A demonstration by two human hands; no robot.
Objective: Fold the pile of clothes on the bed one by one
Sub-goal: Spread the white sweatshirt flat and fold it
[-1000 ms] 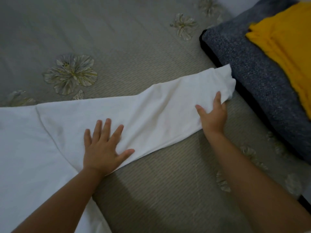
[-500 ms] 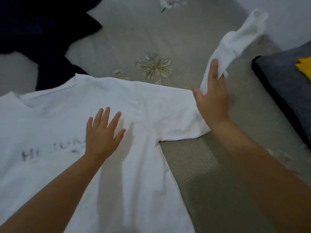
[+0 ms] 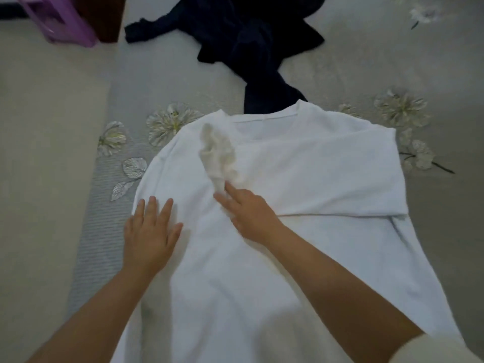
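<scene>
A white long-sleeved shirt [image 3: 262,258] lies flat on the bed, collar at the far end, its right sleeve [image 3: 327,179] folded leftward across the chest with the bunched cuff [image 3: 217,150] near the left shoulder, while a crumpled dark navy garment [image 3: 248,40] lies beyond the collar.

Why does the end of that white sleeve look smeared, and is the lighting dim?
Head view: the sleeve end is motion-blurred beside the right hand; the left hand on the white shirt looks sharper; light is dim and even, without glare; the wide lens bends the edges.
</scene>
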